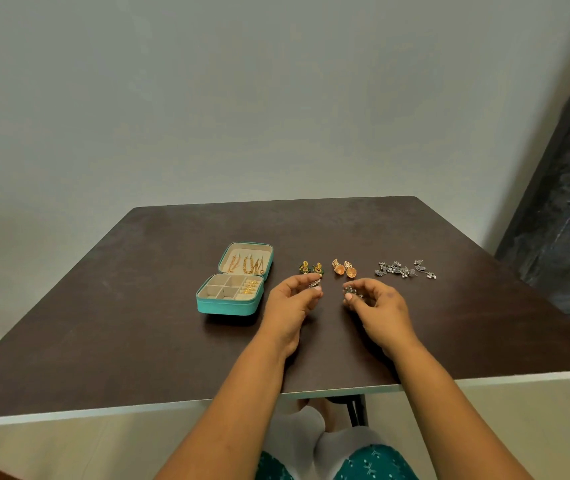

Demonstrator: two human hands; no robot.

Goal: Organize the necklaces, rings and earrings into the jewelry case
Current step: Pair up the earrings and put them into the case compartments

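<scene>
Teal jewelry case [224,305] with beige lining, gold necklaces [247,265], green-and-gold earrings [311,267], orange earrings [345,268], silver-grey earrings [405,269], dark brown table [138,306], teal patterned clothing [373,464]

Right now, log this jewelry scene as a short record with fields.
case: teal jewelry case, open, at left on the dark table
lid: gold necklaces hung inside
tray: gold rings in right slots
left hand: pinches a small silver earring
right hand: pinches a dark earring
loose on table: green-gold earrings, peach jhumka earrings, silver earrings
</scene>
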